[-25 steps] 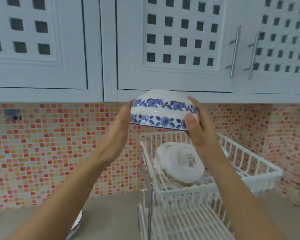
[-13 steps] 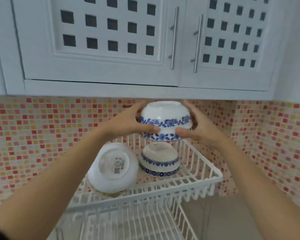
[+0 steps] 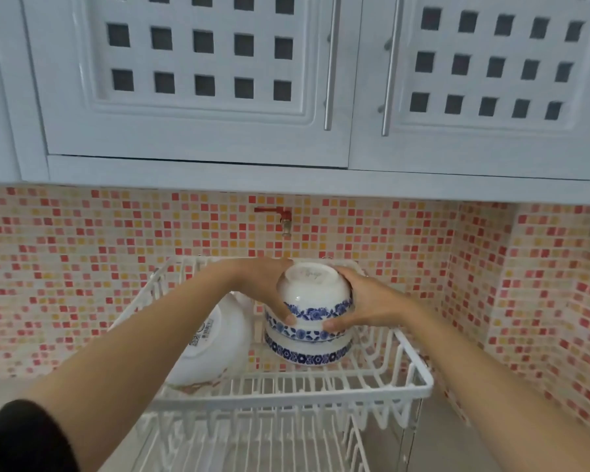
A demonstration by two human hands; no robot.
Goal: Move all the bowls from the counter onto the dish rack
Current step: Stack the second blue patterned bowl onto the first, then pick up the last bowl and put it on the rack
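Two hands are gripping an upside-down blue-patterned bowl (image 3: 315, 298), the left hand (image 3: 266, 287) and right hand (image 3: 365, 306) curled around its sides. It is sitting on a second inverted bowl (image 3: 307, 350) in the dish rack's (image 3: 286, 395) upper tier, beside a tilted white bowl (image 3: 212, 345).

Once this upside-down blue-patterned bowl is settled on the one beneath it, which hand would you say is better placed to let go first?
Probably the left hand: it reaches across beside the tilted plain white bowl, so it needs clearing. The right hand can steady the upside-down blue-patterned bowl.
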